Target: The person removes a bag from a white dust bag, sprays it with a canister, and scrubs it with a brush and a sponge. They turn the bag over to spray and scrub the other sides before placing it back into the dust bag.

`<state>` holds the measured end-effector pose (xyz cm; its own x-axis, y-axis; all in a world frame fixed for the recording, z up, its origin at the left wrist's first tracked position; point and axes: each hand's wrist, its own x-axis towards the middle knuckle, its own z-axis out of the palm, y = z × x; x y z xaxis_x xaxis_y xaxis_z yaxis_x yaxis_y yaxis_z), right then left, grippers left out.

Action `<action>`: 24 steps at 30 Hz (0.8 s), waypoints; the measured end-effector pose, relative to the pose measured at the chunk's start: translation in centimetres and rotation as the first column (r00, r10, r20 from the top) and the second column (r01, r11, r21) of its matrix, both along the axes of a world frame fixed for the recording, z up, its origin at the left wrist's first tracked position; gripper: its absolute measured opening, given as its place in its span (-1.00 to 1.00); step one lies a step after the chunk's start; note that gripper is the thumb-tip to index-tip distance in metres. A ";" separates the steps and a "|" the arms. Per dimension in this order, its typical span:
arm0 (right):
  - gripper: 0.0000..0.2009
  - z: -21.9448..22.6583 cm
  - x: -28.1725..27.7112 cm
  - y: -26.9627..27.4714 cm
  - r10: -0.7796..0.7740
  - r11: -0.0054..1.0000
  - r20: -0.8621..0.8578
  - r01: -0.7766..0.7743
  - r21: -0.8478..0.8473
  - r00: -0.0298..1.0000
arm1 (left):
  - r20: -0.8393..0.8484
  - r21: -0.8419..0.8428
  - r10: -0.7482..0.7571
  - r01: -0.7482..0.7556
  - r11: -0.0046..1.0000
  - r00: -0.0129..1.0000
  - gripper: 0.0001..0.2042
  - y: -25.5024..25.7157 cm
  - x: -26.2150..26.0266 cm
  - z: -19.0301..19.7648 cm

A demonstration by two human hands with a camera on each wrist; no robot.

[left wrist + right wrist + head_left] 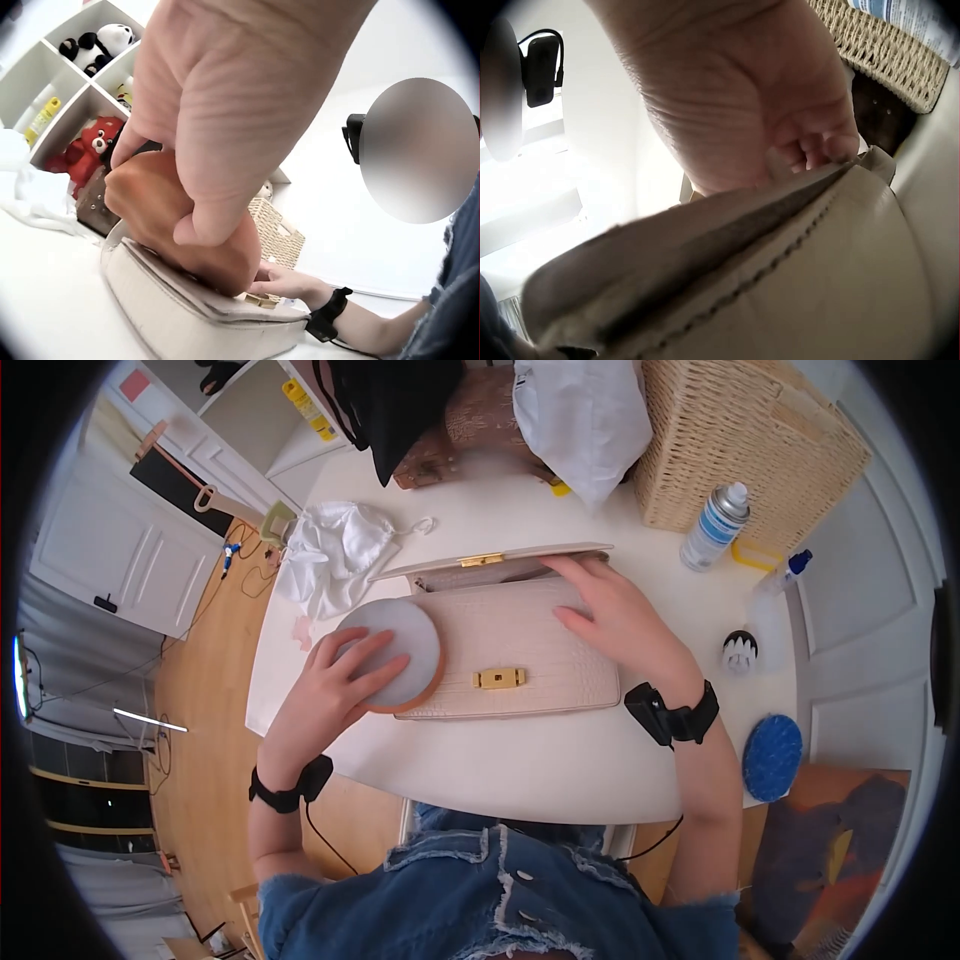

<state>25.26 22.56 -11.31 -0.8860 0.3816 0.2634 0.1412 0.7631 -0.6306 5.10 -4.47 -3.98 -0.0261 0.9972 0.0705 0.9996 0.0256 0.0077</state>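
A pale beige handbag (520,630) with a crocodile-like texture lies on the white table. Its flap (540,554) is raised at the far side and bears a gold plate, while a gold clasp (498,678) sits on the front panel. My left hand (345,675) grips a round pad (410,625), grey on top with an orange-brown side, over the bag's left part. In the left wrist view, the thumb lies along the pad's side (154,202). My right hand (625,615) rests on the bag's far right part, its fingers extended to the opening beneath the flap.
A white satin pouch (340,550) lies at the left. Beyond the bag stand a white bag (590,430) and a wicker basket (720,450). Along the right are a spray can (715,528), a clear bottle (775,575), a small brush head (740,652) and a blue round pad (772,758).
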 end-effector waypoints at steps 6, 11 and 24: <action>-0.53 -1.0 -0.4 -0.4 -0.031 0.990 -0.049 0.038 0.132 0.998 | 0.062 0.029 -0.081 0.079 0.996 0.995 -0.42 1.0 1.9 -1.9; -0.56 -0.9 -0.3 -0.5 -0.035 0.985 -0.054 0.043 0.166 0.998 | 0.212 0.090 -0.068 0.049 0.995 0.975 -0.42 1.2 1.9 -1.8; -0.52 -1.0 -0.4 -0.5 -0.031 0.984 -0.090 0.047 0.174 0.995 | -0.078 0.091 -0.359 0.365 0.927 0.930 -0.50 2.9 10.2 -2.9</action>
